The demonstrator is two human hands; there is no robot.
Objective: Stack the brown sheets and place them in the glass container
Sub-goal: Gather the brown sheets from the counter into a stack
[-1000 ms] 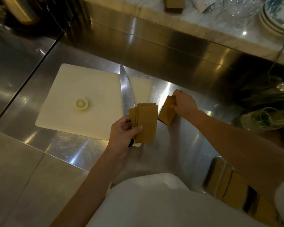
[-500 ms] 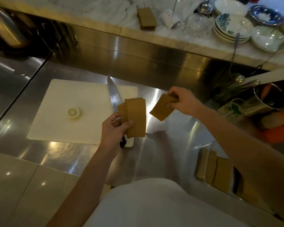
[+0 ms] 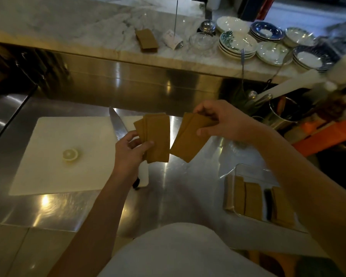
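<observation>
Stacking step: two handfuls of brown sheets are held above the steel counter (image 3: 188,186), not yet merged.
Left hand (image 3: 131,150): clamped on a fanned bunch of sheets (image 3: 156,138), thumb on the front face, fingers behind; bunch is upright, over the right edge of the cutting board (image 3: 68,176).
Right hand (image 3: 226,121): pinched on a second bunch (image 3: 190,136), tilted, just right of the first bunch; a narrow gap is seen between them.
Glass container (image 3: 238,170): on the counter, right of the cutting board and nearer the person; brown sheets are already stood inside it.
Knife (image 3: 118,126): laid along the right side of the cutting board, directly under the left hand.
Lemon piece (image 3: 70,154): on the cutting board, left part.
Spare sheets (image 3: 147,40): on the marble ledge, far behind the cutting board.
How to do well: right bunch should be levelled to match the left, edges squared before merging; fan should be closed by tapping on the counter, away from the blade.
Risk: loose outer sheets may slip if the grip is relaxed early.
</observation>
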